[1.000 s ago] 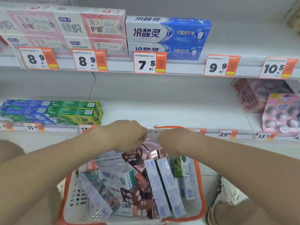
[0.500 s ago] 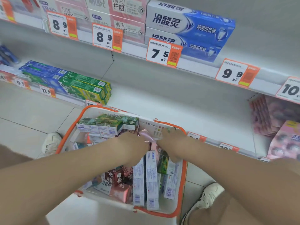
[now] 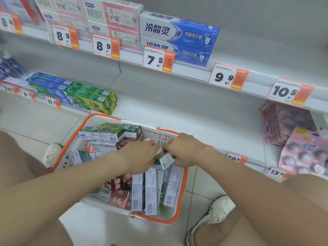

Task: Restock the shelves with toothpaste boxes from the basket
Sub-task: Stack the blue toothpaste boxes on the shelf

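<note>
A white basket with an orange rim (image 3: 182,189) stands on the floor in front of the shelves, filled with several toothpaste boxes: green (image 3: 101,133), dark red (image 3: 119,199) and white-blue (image 3: 150,189). Both my hands reach into its far end. My left hand (image 3: 140,155) has its fingers curled round a pink box (image 3: 158,151). Close beside it, my right hand (image 3: 184,150) grips a small white box with a barcode (image 3: 166,161). The boxes' far ends are hidden by my fingers.
The lower shelf (image 3: 177,110) behind the basket shows bare white board, with green boxes (image 3: 92,98) at its left and pink packs (image 3: 301,150) at its right. Blue-white boxes (image 3: 177,31) and pink boxes (image 3: 113,16) fill the upper shelf. My shoes (image 3: 213,213) flank the basket.
My view has swung down and left, so more of the basket shows. Both hands stay together at its far end, and a white box end now shows between them.
</note>
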Demonstrator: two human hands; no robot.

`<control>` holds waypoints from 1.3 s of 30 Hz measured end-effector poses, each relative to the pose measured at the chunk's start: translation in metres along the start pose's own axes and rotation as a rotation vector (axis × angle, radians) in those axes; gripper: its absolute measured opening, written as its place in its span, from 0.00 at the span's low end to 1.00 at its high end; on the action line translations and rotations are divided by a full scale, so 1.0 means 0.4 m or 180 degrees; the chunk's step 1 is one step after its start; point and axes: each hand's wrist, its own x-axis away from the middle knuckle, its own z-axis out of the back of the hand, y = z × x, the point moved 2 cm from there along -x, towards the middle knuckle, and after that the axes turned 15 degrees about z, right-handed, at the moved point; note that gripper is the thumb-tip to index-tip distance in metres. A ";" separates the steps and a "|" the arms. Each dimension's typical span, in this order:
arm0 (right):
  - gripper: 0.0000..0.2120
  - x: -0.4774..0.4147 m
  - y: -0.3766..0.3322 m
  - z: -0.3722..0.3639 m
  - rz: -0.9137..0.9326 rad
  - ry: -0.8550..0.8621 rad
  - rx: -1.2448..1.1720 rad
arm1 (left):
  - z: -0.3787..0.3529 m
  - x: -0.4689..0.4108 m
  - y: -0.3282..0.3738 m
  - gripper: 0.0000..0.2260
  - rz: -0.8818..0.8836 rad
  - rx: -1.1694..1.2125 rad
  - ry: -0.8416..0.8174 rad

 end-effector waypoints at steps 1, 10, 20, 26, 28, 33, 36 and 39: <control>0.12 0.018 0.008 0.015 -0.0176 0.0219 -0.0454 | 0.012 0.003 -0.009 0.17 -0.0060 0.0368 -0.0014; 0.13 0.206 0.014 0.139 -0.1139 0.2208 -0.2901 | 0.195 0.000 -0.005 0.13 -0.0270 0.4449 -0.0220; 0.15 0.193 0.018 0.288 -0.1469 0.2467 -0.3168 | 0.222 0.061 -0.068 0.15 0.0111 0.6073 0.0250; 0.35 0.121 -0.003 0.335 -0.1104 0.2428 -0.3303 | 0.239 0.060 -0.092 0.19 0.0184 0.6078 0.0293; 0.32 0.112 0.008 0.357 -0.1166 0.2998 -0.3287 | 0.269 0.055 -0.078 0.15 0.0053 0.5961 0.0422; 0.18 0.153 0.036 0.416 -0.1751 0.4100 -0.3528 | 0.298 0.052 -0.041 0.12 -0.0029 0.5354 0.0332; 0.14 0.191 0.035 0.448 -0.1992 0.4609 -0.3971 | 0.299 0.066 -0.015 0.13 0.0102 0.5288 -0.0024; 0.15 0.221 0.045 0.469 -0.2233 0.4774 -0.3945 | 0.292 0.080 -0.014 0.16 0.0197 0.5681 -0.0418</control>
